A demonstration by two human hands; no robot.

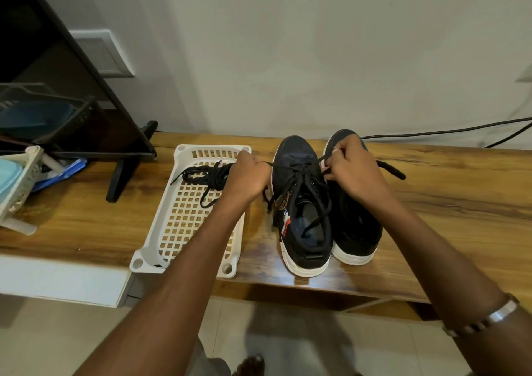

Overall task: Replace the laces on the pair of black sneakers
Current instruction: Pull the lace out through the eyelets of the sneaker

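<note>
Two black sneakers with white soles stand side by side on the wooden table, toes toward the wall. The left sneaker [302, 217] has a black lace [299, 174] threaded through its eyelets. My left hand [247, 178] grips one end of that lace beside the shoe's left edge. My right hand [352, 168] pinches the other end above the right sneaker [354, 231]. A loose bundle of black laces [205, 175] lies in the white tray [161, 237] on the left.
A dark monitor stand [123, 171] and a pale rack [17, 191] with blue items occupy the table's left side. A black cable [449, 129] runs along the wall at the back right. The table's front edge [331, 285] is close to me.
</note>
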